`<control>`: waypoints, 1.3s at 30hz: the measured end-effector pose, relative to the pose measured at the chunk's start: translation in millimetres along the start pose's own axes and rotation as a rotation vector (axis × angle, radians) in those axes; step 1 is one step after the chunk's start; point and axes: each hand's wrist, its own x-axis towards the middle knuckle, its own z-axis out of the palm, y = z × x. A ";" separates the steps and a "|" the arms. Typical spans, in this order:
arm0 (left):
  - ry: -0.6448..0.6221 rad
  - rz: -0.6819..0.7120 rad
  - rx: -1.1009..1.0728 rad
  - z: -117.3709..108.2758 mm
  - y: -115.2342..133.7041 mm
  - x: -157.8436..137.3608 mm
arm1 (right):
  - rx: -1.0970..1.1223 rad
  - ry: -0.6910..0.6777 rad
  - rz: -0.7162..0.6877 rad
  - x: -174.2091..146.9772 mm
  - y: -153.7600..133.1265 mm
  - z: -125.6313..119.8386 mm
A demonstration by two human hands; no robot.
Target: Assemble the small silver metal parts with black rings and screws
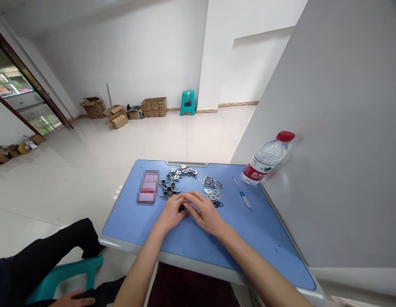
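Note:
My left hand point(171, 214) and my right hand point(204, 212) meet over the near middle of the blue table. Both have their fingers bent together around a small black part point(182, 208), mostly hidden by the fingers. Just beyond my left hand lie several small metal pieces with black round heads point(169, 187). Past them is a cluster of silver flanged metal parts point(186, 170). Close to my right fingers are flat silver plates point(213, 194), black rubber rings point(218, 204) and U-shaped metal pieces point(209, 182).
A screwdriver point(242, 194) with a clear-blue handle lies right on the blue table point(127, 224). A red-capped water bottle point(264, 160) stands by the grey panel at the right edge. A blurred pinkish item point(148, 186) lies left. Another person's leg point(57, 243) is at lower left.

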 end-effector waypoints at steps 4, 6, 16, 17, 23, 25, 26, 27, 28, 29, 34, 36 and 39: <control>0.013 -0.007 -0.001 0.4 1.6 0.3 | -0.016 0.098 0.002 0.6 1.9 6.9; 0.016 -0.005 -0.002 0.3 2.5 0.5 | -0.035 0.122 0.011 1.4 3.9 10.1; 0.038 -0.063 -0.025 0.2 8.4 0.3 | -0.207 0.110 -0.051 5.7 0.0 19.5; 0.043 -0.062 -0.032 0.3 8.3 0.4 | -0.205 0.111 -0.056 6.0 -0.2 20.1; 0.051 -0.029 0.015 2.9 1.1 1.3 | -0.075 0.093 -0.011 8.6 5.6 12.3; 0.044 -0.039 0.033 3.1 -0.3 1.5 | -0.031 0.083 0.005 9.0 7.4 8.4; 0.041 -0.041 0.031 2.9 -0.4 1.6 | -0.013 0.076 0.005 9.1 7.8 6.9; 0.039 -0.039 0.022 2.6 -0.1 1.8 | 0.002 0.069 -0.001 9.3 7.8 5.9; 0.040 -0.035 0.009 2.2 0.4 1.9 | 0.014 0.059 -0.008 9.6 7.7 5.2; 0.040 -0.031 -0.001 1.8 1.0 2.0 | 0.024 0.047 -0.010 9.9 7.5 4.8; 0.021 -0.033 -0.008 0.6 2.0 2.4 | 0.097 -0.003 -0.014 11.9 8.6 3.0; 0.005 -0.034 -0.015 0.5 1.3 2.6 | 0.128 -0.044 -0.002 12.0 10.4 0.9; -0.014 -0.035 0.018 0.5 0.2 2.6 | 0.132 -0.089 0.045 10.6 13.0 -3.5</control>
